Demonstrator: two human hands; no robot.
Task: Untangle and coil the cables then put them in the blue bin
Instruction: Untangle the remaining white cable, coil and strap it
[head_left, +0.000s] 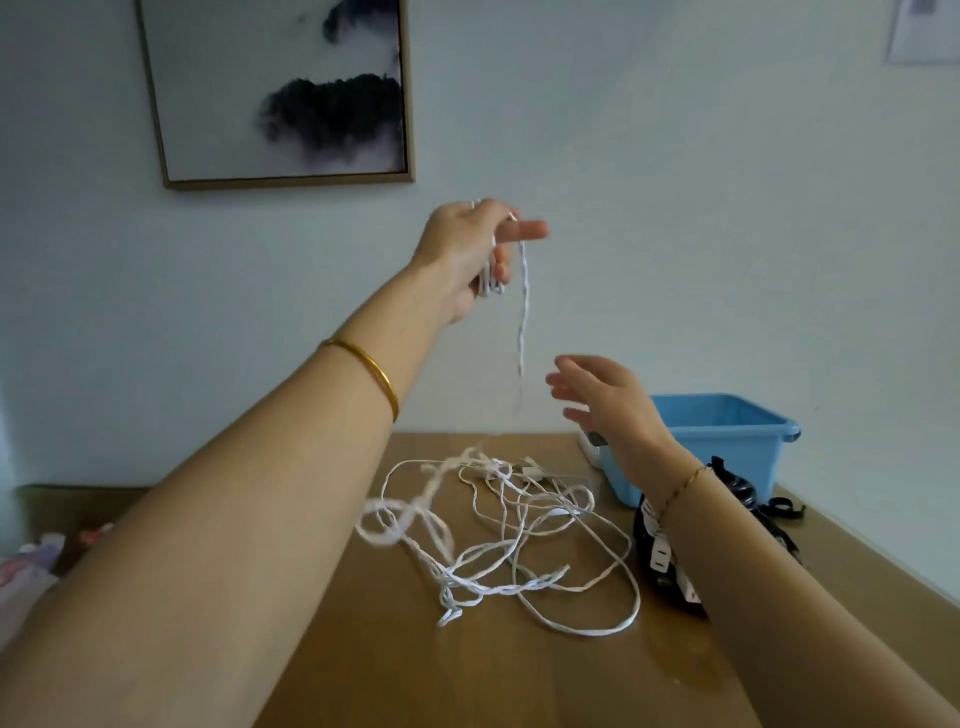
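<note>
My left hand (470, 254) is raised high in front of the wall, shut on a small coil of white cable (491, 278). From that hand a single white strand (522, 332) hangs down to a loose tangle of white cables (498, 525) on the wooden table (493, 670). My right hand (605, 400) hovers open just right of the hanging strand, fingers spread, touching nothing. The blue bin (727, 436) stands at the table's far right, behind my right wrist. A black cable bundle with white plugs (662, 551) lies beside my right forearm.
A framed picture (280, 93) hangs on the wall at the upper left. A white object (589, 447) sits by the bin's left corner. Pink and white items (31, 561) lie at the far left, off the table's edge. The wall is close behind the table.
</note>
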